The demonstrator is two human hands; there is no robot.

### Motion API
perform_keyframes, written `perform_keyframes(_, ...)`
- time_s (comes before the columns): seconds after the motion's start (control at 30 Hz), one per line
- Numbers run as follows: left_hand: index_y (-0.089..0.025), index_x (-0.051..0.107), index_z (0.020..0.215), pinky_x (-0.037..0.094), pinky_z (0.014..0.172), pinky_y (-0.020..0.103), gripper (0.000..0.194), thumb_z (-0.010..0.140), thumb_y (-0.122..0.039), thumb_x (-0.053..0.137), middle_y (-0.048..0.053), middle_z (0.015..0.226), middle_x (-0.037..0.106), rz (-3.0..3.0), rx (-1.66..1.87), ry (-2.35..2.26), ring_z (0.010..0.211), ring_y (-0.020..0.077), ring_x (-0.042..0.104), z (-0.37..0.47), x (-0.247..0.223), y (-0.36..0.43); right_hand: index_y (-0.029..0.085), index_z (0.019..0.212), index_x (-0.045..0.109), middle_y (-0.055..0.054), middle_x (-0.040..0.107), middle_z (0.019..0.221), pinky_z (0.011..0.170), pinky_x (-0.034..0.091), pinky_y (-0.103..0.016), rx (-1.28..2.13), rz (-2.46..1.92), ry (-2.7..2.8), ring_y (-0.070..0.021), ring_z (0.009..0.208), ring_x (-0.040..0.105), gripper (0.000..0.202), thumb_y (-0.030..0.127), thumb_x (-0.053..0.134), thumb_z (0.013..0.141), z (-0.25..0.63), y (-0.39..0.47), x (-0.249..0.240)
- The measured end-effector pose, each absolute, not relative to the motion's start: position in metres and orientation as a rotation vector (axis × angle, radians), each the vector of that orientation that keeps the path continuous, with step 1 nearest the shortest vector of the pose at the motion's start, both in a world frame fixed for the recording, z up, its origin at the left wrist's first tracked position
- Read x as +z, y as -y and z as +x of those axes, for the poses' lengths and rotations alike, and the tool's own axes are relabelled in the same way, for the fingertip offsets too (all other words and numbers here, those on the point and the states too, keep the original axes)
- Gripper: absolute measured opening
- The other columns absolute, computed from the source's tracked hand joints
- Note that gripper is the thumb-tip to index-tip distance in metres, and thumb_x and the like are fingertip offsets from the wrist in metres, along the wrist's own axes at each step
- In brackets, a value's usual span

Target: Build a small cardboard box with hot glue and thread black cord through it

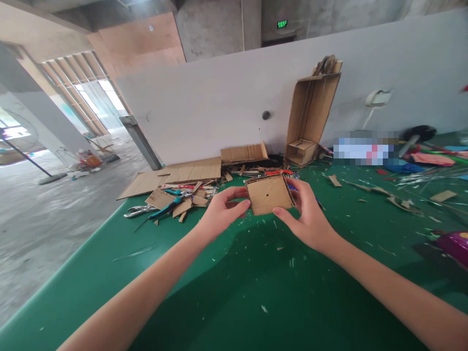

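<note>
Between my two hands, a small square cardboard piece [268,197] is held up above the green table, its front face toward me. A dark round hole sits near its middle, and corrugated layers show along its right edge. My left hand [228,209] grips the left edge, thumb in front and fingers behind. On the other side, my right hand [305,214] has its thumb on the lower right corner and its fingers behind the right edge. What lies behind the piece is mostly hidden.
Left of my hands lie teal-handled pliers [171,205], scissors [139,210] and cardboard scraps [159,199]. A tall open cardboard box [314,114] leans against the white partition [219,102]. At right are a purple object [453,246] and a clutter of thin sticks. The green table [91,273] ends at left.
</note>
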State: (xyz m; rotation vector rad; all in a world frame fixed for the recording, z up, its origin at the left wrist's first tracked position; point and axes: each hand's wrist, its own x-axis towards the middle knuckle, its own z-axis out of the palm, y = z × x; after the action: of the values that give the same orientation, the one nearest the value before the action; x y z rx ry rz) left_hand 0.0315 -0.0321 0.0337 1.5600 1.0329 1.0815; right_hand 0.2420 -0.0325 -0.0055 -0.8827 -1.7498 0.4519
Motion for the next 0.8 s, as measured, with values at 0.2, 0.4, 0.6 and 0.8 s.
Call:
perform_keyframes(0.2, -0.02, 0.07, 0.104, 0.053, 0.071, 0.034, 0.033, 0.072, -0.016, 0.063, 0.007, 0.109, 0.069, 1.513, 1.123, -1.025, 0.084, 0.023, 0.066, 0.0367, 0.0342, 0.0363, 0.028, 0.136, 0.029, -0.013, 0.034, 0.134, 0.103, 0.039, -0.053, 0.231, -0.89, 1.83, -0.0312, 0.127, 0.038, 0.067, 0.034, 0.065, 0.079, 0.2436, 0.0334, -0.005)
perform_keyframes(0.4, -0.02, 0.071, 0.104, 0.051, 0.085, 0.034, 0.039, 0.072, -0.009, 0.053, 0.003, 0.104, 0.071, 1.598, 1.15, -1.017, 0.097, 0.0234, 0.064, 0.0399, 0.0301, 0.0363, 0.03, 0.136, 0.029, -0.012, 0.034, 0.133, 0.102, 0.04, -0.054, 0.15, -0.899, 1.862, -0.0316, 0.128, 0.036, 0.07, 0.034, 0.067, 0.078, 0.2436, 0.0338, -0.0052)
perform_keyframes(0.6, -0.019, 0.07, 0.108, 0.048, 0.092, 0.037, 0.039, 0.074, -0.01, 0.053, 0.005, 0.107, 0.07, 1.603, 1.142, -1.017, 0.102, 0.0242, 0.063, 0.0411, 0.0317, 0.0387, 0.028, 0.135, 0.029, -0.013, 0.035, 0.132, 0.102, 0.041, -0.053, 0.149, -0.893, 1.868, -0.0306, 0.128, 0.035, 0.069, 0.033, 0.067, 0.078, 0.2439, 0.0337, -0.0052)
perform_keyframes(0.8, -0.017, 0.071, 0.101, 0.048, 0.091, 0.039, 0.028, 0.075, -0.019, 0.062, 0.007, 0.102, 0.072, 1.528, 1.169, -1.02, 0.097, 0.0252, 0.065, 0.0416, 0.0348, 0.0405, 0.027, 0.135, 0.028, -0.013, 0.034, 0.132, 0.105, 0.037, -0.053, 0.196, -0.874, 1.857, -0.0304, 0.127, 0.038, 0.07, 0.03, 0.067, 0.077, 0.2447, 0.0335, -0.0052)
